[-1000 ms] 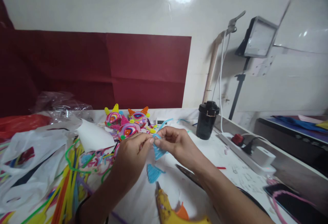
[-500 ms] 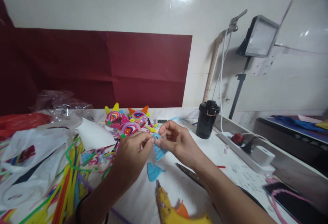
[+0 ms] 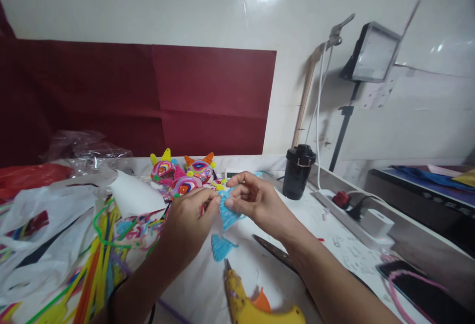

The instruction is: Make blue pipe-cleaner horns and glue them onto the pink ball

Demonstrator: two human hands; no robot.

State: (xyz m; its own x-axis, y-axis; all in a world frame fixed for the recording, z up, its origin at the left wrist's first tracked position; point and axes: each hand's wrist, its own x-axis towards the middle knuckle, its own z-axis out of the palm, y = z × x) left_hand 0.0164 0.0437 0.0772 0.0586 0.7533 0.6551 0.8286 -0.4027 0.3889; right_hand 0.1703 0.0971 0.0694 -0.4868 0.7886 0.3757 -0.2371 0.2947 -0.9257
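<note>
Nearest the camera, a yellow glue gun (image 3: 256,306) lies on the white table (image 3: 334,250), nozzle pointing away, with a pair of scissors (image 3: 274,254) just to its right and a second blue fan piece (image 3: 221,247) flat just beyond the nozzle. Bare table shows between these and the forearms, and a wider open stretch runs right toward the power strip (image 3: 356,215) along the table's raised right edge. To the left the room is crowded: loose pipe cleaners (image 3: 98,264) and plastic bags (image 3: 40,230) cover the surface to the frame edge.

Above the fan piece, the left hand (image 3: 187,222) and right hand (image 3: 256,200) meet, both pinched shut on a blue pipe-cleaner fan (image 3: 226,212) held off the table. Behind them sit colourful finished figures (image 3: 185,175), a black jar (image 3: 298,171) well right, then the dark red paper (image 3: 148,96) on the wall.

Since half a second ago the hands have stayed together; the fan has turned broader toward the camera, and the right thumb now lies on its edge.
</note>
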